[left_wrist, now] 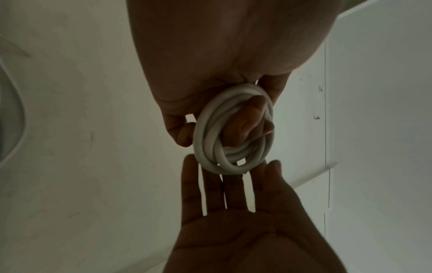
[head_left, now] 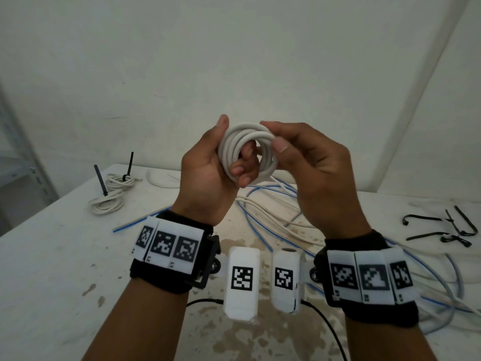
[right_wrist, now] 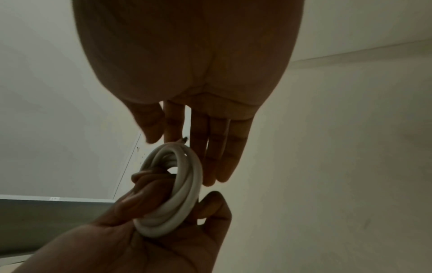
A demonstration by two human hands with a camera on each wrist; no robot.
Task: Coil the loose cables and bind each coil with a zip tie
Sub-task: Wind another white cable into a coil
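Observation:
My left hand [head_left: 205,165] holds a small coil of white cable [head_left: 229,147] up above the table, thumb behind it and fingers curled through its middle. My right hand [head_left: 312,162] pinches the coil's right side between the thumb and nearly straight fingers. In the left wrist view the coil [left_wrist: 203,129] hangs under my left hand [left_wrist: 210,55], with the right hand [left_wrist: 233,230] reaching up to it. In the right wrist view the cable's cut end pokes out at the top of the coil [right_wrist: 187,184] by my right hand [right_wrist: 187,55]; the left hand [right_wrist: 140,240] grips it from below.
Two bound white coils [head_left: 109,201] with upright black zip ties lie at the far left of the white table [head_left: 52,256]. Loose white and blue-striped cables [head_left: 273,212] sprawl under my hands and to the right. Several black zip ties [head_left: 453,227] lie at the right.

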